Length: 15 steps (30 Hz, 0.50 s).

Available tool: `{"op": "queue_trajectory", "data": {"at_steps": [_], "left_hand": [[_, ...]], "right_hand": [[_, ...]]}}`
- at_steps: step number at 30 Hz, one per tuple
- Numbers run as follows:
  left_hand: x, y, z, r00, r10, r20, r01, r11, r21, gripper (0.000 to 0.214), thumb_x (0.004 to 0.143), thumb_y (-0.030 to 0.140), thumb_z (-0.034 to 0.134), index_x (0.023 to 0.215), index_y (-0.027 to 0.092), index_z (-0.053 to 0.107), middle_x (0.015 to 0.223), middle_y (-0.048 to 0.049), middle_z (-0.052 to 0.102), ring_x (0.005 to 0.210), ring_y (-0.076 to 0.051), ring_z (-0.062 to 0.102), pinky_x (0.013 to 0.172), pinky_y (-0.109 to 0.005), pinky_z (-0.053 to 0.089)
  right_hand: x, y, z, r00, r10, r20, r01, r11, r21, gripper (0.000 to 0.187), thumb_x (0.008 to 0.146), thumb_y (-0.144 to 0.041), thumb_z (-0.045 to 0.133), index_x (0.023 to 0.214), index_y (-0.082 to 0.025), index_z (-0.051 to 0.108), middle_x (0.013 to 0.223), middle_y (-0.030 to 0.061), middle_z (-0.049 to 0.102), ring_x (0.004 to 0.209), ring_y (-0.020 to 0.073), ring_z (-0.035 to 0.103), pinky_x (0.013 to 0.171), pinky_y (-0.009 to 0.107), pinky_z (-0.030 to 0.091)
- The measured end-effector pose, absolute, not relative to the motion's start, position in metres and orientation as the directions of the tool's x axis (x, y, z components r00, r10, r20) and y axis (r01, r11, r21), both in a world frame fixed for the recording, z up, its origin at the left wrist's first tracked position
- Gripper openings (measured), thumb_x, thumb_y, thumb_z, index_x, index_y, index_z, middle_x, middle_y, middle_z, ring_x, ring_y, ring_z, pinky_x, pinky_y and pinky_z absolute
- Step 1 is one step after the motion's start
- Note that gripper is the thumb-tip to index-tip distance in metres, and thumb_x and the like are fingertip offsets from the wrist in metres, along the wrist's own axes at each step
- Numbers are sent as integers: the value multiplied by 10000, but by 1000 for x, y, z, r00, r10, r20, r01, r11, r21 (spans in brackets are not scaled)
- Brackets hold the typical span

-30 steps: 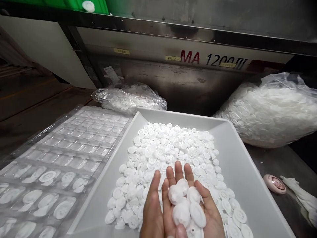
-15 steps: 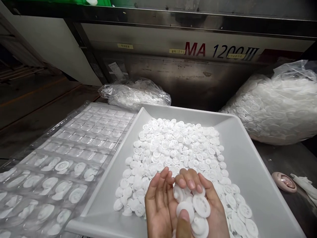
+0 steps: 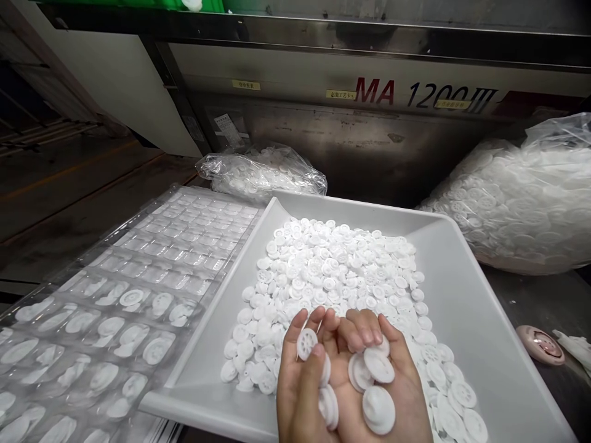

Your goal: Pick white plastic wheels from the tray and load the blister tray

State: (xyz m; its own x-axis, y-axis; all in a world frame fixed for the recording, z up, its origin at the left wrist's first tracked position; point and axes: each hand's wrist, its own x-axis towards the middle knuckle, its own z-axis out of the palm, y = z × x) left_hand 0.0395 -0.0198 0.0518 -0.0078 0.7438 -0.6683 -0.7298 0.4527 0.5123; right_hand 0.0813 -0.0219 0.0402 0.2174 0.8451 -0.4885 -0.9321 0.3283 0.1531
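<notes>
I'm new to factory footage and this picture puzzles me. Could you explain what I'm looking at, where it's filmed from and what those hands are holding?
This is filmed from a camera worn on a person's head, looking forward and down, so the two hands you see are that person's own. The left hand pinches a white perforated disc, and the cupped right hand holds more discs. Below them is a shallow white tray with a heap of the same discs. To its left lies a clear plastic tray with moulded pockets, some holding a disc. Behind are two clear bags of discs, and a steel machine marked MA 1200 III.
</notes>
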Motion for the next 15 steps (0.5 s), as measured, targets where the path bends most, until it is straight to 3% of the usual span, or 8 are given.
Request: {"op": "queue_trajectory", "data": {"at_steps": [4,9,12,15], "left_hand": [[33,-8,47,47,660,-750,-760,511,402,254,806,66,450,963,202,596,893,8,666,815,-85,676,755,-163,528],[22,-4,44,167,654,-738,-798,529,288,270,707,13,433,879,191,541,763,26,568,589,-23,578,620,-131,495],[16,-6,40,190,680,-708,-752,565,340,146,778,110,430,827,193,540,691,57,488,438,-3,423,408,-103,372],[15,-17,38,207,740,-640,-611,609,506,203,842,310,458,699,220,569,520,97,369,344,-20,165,287,-119,151]], "right_hand": [[81,-22,41,220,862,-457,-934,321,155,390,904,-350,337,555,-194,413,534,-48,392,467,80,412,520,213,472],[84,-30,32,242,897,-371,-955,288,75,392,926,-361,362,576,-194,417,520,-70,319,391,74,251,347,177,315],[86,-32,30,288,892,-349,-951,309,6,394,921,-367,392,571,-190,426,506,-82,302,383,71,196,322,182,261],[88,-31,33,355,867,-349,-932,356,-64,373,904,-367,422,572,-196,425,507,-82,304,401,81,201,339,195,257]]}}
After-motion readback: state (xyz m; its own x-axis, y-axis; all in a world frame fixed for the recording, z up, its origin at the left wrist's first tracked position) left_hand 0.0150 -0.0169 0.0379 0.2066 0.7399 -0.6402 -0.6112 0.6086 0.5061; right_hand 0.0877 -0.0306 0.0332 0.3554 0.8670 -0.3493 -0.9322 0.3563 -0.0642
